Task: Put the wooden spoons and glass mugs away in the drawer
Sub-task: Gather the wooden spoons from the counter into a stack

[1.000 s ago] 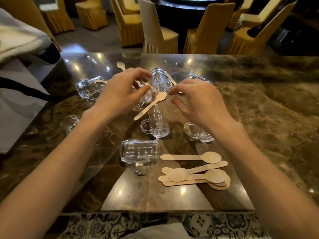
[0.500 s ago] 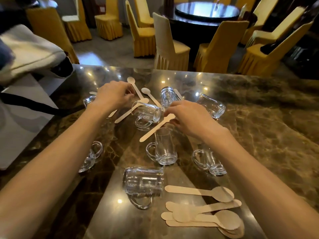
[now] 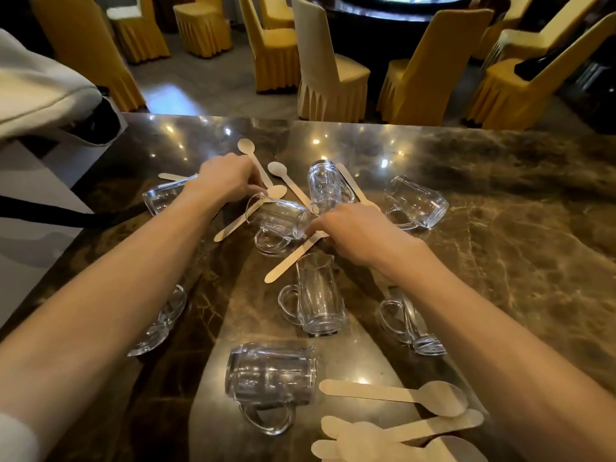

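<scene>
At the near edge of the dark brown marble tabletop lies a heap of pale flat wooden spoons, with a single wooden spoon just beyond it. To their left, a clear glass mug lies on its side, handle towards the person. Further in, an upright glass mug stands between the forearms. Just past it, the right hand curls its fingers round the bowl end of a long wooden spoon. A tipped glass mug lies between the hands. The left hand bends its fingers onto a slanted wooden spoon at that mug's rim; whether it grips cannot be told. Beyond lie three more toppled mugs and scattered spoons, then yellow-covered chairs.
</scene>
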### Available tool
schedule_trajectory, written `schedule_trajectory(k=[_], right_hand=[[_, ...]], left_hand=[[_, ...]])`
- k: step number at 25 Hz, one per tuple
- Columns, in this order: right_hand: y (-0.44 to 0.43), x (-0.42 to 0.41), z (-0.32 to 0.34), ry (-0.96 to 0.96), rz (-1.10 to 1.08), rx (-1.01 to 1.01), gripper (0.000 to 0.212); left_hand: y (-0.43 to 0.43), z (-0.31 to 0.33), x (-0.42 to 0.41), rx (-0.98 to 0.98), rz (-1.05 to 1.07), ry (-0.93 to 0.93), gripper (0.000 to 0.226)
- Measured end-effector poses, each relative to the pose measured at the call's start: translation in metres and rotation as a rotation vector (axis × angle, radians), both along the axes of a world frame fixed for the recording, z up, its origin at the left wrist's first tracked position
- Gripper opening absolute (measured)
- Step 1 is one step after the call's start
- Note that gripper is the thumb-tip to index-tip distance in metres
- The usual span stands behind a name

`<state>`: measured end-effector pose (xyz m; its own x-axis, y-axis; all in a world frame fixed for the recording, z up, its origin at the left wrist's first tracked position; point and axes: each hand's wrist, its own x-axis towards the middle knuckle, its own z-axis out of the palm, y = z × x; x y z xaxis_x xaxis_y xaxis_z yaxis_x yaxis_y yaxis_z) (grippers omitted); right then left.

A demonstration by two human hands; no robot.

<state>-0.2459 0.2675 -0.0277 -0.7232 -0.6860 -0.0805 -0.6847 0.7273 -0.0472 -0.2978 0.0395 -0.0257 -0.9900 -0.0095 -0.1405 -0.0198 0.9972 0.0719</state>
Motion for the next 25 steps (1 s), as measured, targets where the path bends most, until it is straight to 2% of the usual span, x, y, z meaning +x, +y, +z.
schedule_trajectory(k=[4, 8, 15, 21, 25], right_hand=[[0.001, -0.0015, -0.0071, 0.014, -0.003, 0.002, 0.036], [0.0018, -0.0015, -0.0085, 0.035, 0.009, -0.021, 0.027], [-0.0014, 0.0011, -0.0078, 0.032, 0.056, -0.037, 0.023], [-0.0015, 0.0021, -0.0055, 0.037, 0.059, -0.046, 0.018], [0.0003, 0.0044, -0.0035, 0.104, 0.074, -0.082, 0.014]], left_hand=[[0.0004, -0.0028, -0.003, 0.066, 0.006, 0.002, 0.028], [-0.001, -0.0017, -0.0006, 0.041, -0.018, -0.052, 0.023], [0.0012, -0.0037, 0.0021, 0.058, -0.019, -0.02, 0.012], [-0.0019, -0.0058, -0.0007, 0.198, 0.031, -0.111, 0.007], [-0.0034, -0.005, 0.0015, 0.298, 0.03, -0.017, 0.011]])
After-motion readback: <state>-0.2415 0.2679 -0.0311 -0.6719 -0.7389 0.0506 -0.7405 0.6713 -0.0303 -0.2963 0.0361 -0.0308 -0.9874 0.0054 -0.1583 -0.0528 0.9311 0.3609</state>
